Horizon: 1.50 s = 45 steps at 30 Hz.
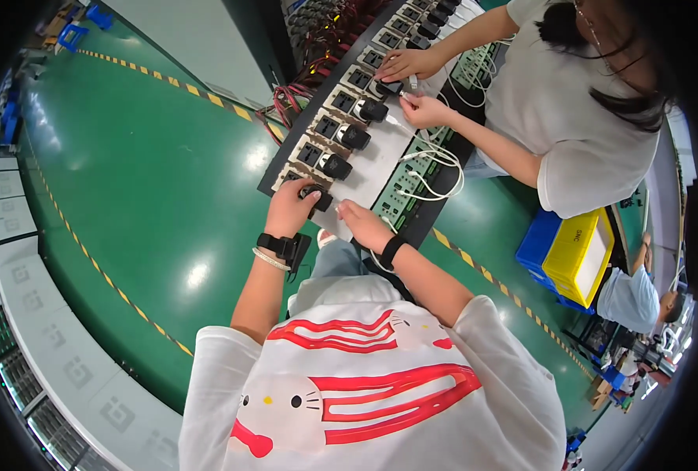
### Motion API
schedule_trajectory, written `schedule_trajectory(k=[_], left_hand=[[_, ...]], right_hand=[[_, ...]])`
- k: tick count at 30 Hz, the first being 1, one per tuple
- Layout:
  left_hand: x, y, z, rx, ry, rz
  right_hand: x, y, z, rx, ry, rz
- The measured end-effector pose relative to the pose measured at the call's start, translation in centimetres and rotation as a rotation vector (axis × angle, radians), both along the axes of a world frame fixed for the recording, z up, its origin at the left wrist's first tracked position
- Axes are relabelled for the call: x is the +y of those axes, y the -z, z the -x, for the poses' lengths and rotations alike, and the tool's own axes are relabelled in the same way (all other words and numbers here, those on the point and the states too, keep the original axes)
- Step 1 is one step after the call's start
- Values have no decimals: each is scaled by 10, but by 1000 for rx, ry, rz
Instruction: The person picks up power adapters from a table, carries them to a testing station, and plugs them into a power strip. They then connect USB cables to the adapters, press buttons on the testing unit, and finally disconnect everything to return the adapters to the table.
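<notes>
Left grip (288, 212) is clamped on a black adapter (320, 199) at the worktop's (365, 182) near end; the adapter's long axis points toward the right hand (367, 228), just beside it, whose pinch, full or empty, I cannot tell.

Bright indoor light leaves white glare patches on the green floor (153, 204); fisheye distortion curves the white cabinets (58, 330) toward a black rim.
</notes>
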<state>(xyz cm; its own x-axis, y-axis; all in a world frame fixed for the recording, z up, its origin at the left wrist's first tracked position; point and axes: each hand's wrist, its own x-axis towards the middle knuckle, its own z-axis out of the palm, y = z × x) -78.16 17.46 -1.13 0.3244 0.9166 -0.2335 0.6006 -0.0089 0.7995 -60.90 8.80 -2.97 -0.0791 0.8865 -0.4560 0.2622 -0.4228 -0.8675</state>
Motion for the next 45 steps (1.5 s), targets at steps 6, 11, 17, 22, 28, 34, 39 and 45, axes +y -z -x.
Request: schedule_trajectory(k=[6,11,17,22,28,34,39,45], left_hand=[[3,-6,-5,72,34,-41],[6,1,-6,96,52,-52],[10,4,-2,48,88,8],[12,-4,-5,74,105,41],[16,-14,-8,118,136,77],[22,-21,-8,179,203,150],[22,-20,-6,134,187,162],[17,-15,-6,50,115,135]], right_hand=[[4,-6,2,-25,30,0],[-5,11,11,-75,7,-37],[4,-2,4,-17,108,-19],[4,-9,7,-61,66,-40],[7,-6,9,-141,22,-84],[8,-8,6,-117,1,-61],[10,-4,-1,-52,-60,-108],[3,-2,4,16,32,-126]])
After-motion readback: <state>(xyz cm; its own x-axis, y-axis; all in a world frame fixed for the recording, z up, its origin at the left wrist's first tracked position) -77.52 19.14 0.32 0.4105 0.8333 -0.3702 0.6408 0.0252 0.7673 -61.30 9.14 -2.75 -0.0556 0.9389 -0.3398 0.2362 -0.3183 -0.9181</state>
